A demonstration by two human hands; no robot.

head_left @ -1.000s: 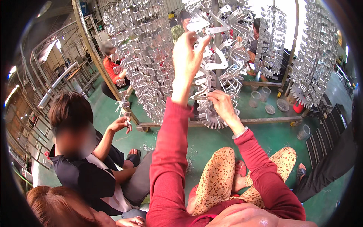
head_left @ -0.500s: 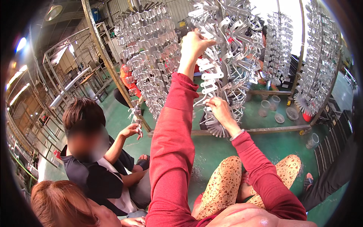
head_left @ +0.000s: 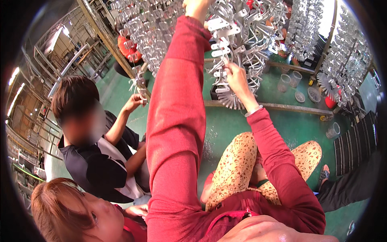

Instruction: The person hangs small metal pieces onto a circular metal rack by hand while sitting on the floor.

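Both hands grip metal brackets [head_left: 225, 52] on the rack: left hand [head_left: 196, 5] high, right hand [head_left: 238, 78] pinching lower.

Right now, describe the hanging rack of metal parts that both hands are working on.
The rack hangs upright above the green floor, a central pole bristling with flat, pale silvery metal pieces, many with rounded ends and holes. A spiky fan of prongs rings its bottom. The right hand pinches pieces low on its left side; the left hand reaches its upper part at the picture's top edge, its grip hidden.
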